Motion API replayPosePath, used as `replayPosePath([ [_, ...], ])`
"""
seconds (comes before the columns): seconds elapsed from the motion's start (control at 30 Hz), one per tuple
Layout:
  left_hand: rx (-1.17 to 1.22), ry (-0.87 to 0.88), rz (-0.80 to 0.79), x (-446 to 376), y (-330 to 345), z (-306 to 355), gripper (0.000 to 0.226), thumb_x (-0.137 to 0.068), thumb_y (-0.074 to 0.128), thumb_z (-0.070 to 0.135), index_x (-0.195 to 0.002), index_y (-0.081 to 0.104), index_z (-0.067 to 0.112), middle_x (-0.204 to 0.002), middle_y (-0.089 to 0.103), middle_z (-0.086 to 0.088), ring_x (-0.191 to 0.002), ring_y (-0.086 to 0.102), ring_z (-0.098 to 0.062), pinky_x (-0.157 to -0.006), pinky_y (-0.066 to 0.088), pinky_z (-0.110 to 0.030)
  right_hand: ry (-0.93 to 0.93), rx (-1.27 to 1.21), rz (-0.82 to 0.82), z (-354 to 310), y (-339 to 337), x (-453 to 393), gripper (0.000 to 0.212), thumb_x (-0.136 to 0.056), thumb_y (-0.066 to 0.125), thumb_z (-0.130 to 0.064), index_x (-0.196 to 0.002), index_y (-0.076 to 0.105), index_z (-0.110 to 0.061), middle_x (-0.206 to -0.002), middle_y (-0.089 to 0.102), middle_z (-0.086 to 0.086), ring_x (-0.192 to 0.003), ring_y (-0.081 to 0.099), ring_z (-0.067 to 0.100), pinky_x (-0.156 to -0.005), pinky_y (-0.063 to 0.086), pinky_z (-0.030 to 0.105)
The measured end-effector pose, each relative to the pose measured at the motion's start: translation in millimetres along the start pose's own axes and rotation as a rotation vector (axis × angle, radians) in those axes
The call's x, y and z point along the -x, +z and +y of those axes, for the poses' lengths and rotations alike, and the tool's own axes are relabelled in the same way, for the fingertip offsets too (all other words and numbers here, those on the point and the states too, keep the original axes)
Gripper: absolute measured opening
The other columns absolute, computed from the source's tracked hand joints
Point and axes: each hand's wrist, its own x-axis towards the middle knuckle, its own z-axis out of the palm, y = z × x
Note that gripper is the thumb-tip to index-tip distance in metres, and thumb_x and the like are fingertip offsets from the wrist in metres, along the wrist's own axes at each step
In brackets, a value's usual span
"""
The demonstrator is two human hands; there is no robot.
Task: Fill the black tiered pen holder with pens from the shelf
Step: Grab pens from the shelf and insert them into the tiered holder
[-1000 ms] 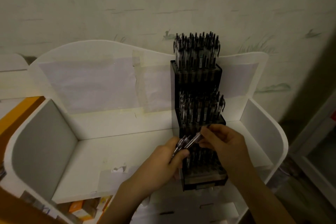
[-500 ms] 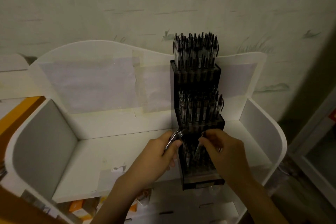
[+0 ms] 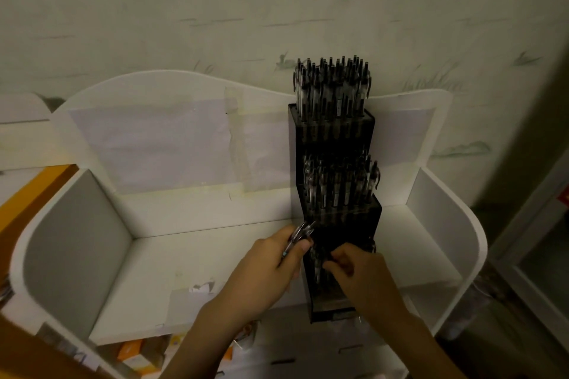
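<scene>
we see the black tiered pen holder (image 3: 335, 215) standing upright on the white shelf (image 3: 215, 261), towards its right side and against the shelf's tall back panel. it steps down in three tiers towards us. the top tier is packed with dark clip pens standing upright, and so is the middle tier; both bunches rise well above their tier fronts. the lowest tier, nearest us, is dim, and we can make out only a few pens in it, behind and between the hands.

our left hand (image 3: 271, 274) sits just beside the holder's left edge at the level of the lowest tier. its fingers are curled tight around a small bundle of pens (image 3: 300, 235), with the thumb pressed over them; the pen ends stick out above the hand and tilt towards the holder, nearly touching its left side.

our right hand (image 3: 358, 271) is over the lowest tier, right in front of the holder. its fingertips (image 3: 334, 260) are pinched together down among the pens there, but the light is too poor for us to tell whether they grip a pen.

below the shelf, orange boxes (image 3: 132, 354) show at the bottom left.
</scene>
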Motion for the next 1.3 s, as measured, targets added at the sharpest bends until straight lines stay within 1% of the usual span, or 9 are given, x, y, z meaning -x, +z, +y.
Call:
replayPosePath([
  [0.13, -0.043, 0.025, 0.014, 0.5, 1.5, 3.0, 0.018, -0.1, 0.043, 0.039, -0.103, 0.057, 0.029, -0.064, 0.058, 0.009, -0.059, 0.057, -0.001, -0.058, 0.043, -0.012, -0.01, 0.016, 0.005, -0.8, -3.6, 1.0, 0.013, -0.085, 0.073, -0.028, -0.095, 0.069, -0.021, -0.081, 0.065, -0.016, -0.075, 0.064, 0.001, -0.068, 0.047, 0.004],
  [0.3, -0.042, 0.046, -0.001, -0.3, 4.0, 2.6, 0.012, -0.1, 0.044, 0.039, -0.091, 0.05, 0.036, -0.065, 0.058, 0.006, -0.058, 0.055, -0.004, -0.059, 0.045, -0.022, -0.031, -0.004, 0.085, -14.8, -21.9, 2.9, 0.02, -0.082, 0.075, -0.029, -0.099, 0.071, -0.022, -0.084, 0.069, -0.013, -0.075, 0.066, 0.0, -0.071, 0.055, 0.013],
  [0.43, -0.047, 0.049, -0.022, -2.4, 8.1, 3.4, 0.013, -0.1, 0.046, 0.038, -0.087, 0.047, 0.039, -0.067, 0.058, 0.008, -0.06, 0.054, -0.003, -0.06, 0.044, -0.021, -0.026, -0.138, 0.12, -33.0, -35.1, 3.3, 0.014, -0.083, 0.072, -0.031, -0.096, 0.072, -0.025, -0.081, 0.071, -0.013, -0.077, 0.067, -0.001, -0.071, 0.055, 0.015],
  [0.57, -0.037, 0.071, -0.056, -4.2, 11.4, 5.9, 0.011, -0.1, 0.047, 0.034, -0.09, 0.047, 0.038, -0.069, 0.057, 0.01, -0.063, 0.055, -0.001, -0.062, 0.044, -0.019, 0.021, -0.373, 0.028, -50.0, -43.1, 2.4, 0.014, -0.085, 0.071, -0.023, -0.098, 0.073, -0.028, -0.086, 0.074, -0.014, -0.084, 0.069, 0.003, -0.075, 0.055, 0.018],
  [0.73, -0.01, 0.077, -0.111, -2.9, 18.1, 11.1, 0.013, -0.101, 0.046, 0.032, -0.103, 0.055, 0.023, -0.072, 0.057, 0.009, -0.064, 0.055, -0.003, -0.063, 0.047, -0.023, 0.074, -0.508, -0.037, -54.2, -46.4, 1.7, 0.013, -0.083, 0.073, -0.015, -0.094, 0.075, -0.02, -0.086, 0.075, -0.008, -0.082, 0.07, 0.007, -0.074, 0.055, 0.019],
  [0.87, -0.031, 0.07, -0.119, -2.6, 18.4, 12.4, 0.015, -0.101, 0.044, 0.035, -0.102, 0.055, 0.025, -0.073, 0.058, 0.008, -0.066, 0.057, -0.006, -0.064, 0.047, -0.024, 0.174, -0.627, 0.032, -55.1, -57.9, 0.9, 0.008, -0.085, 0.068, -0.014, -0.091, 0.073, -0.018, -0.081, 0.075, -0.006, -0.076, 0.071, 0.008, -0.066, 0.053, 0.016],
  [1.03, -0.033, 0.018, -0.056, -3.1, 12.6, 6.8, 0.014, -0.101, 0.043, 0.036, -0.101, 0.055, 0.028, -0.07, 0.055, 0.01, -0.059, 0.052, 0.001, -0.058, 0.04, -0.018, 0.171, -0.78, 0.266, -57.8, -89.1, -4.9, 0.008, -0.088, 0.064, -0.008, -0.094, 0.07, -0.006, -0.079, 0.075, 0.008, -0.074, 0.073, 0.023, -0.07, 0.06, 0.027],
  [1.17, -0.063, 0.015, 0.015, -2.8, 8.5, 3.8, 0.014, -0.1, 0.043, 0.037, -0.097, 0.054, 0.028, -0.071, 0.057, 0.008, -0.064, 0.053, 0.0, -0.057, 0.038, -0.012, 0.069, -0.594, 0.364, -55.7, -101.6, -3.8, 0.009, -0.088, 0.066, -0.009, -0.091, 0.071, -0.016, -0.076, 0.075, -0.002, -0.07, 0.072, 0.011, -0.066, 0.053, 0.012],
  [1.3, -0.053, 0.002, 0.025, -2.8, 9.1, 5.8, 0.016, -0.1, 0.044, 0.038, -0.092, 0.05, 0.025, -0.066, 0.052, 0.009, -0.057, 0.049, 0.0, -0.054, 0.037, -0.015, 0.015, -0.302, 0.287, -39.4, -86.8, -0.9, 0.011, -0.087, 0.069, -0.018, -0.095, 0.07, -0.026, -0.079, 0.073, -0.011, -0.079, 0.069, 0.001, -0.076, 0.052, 0.01],
])
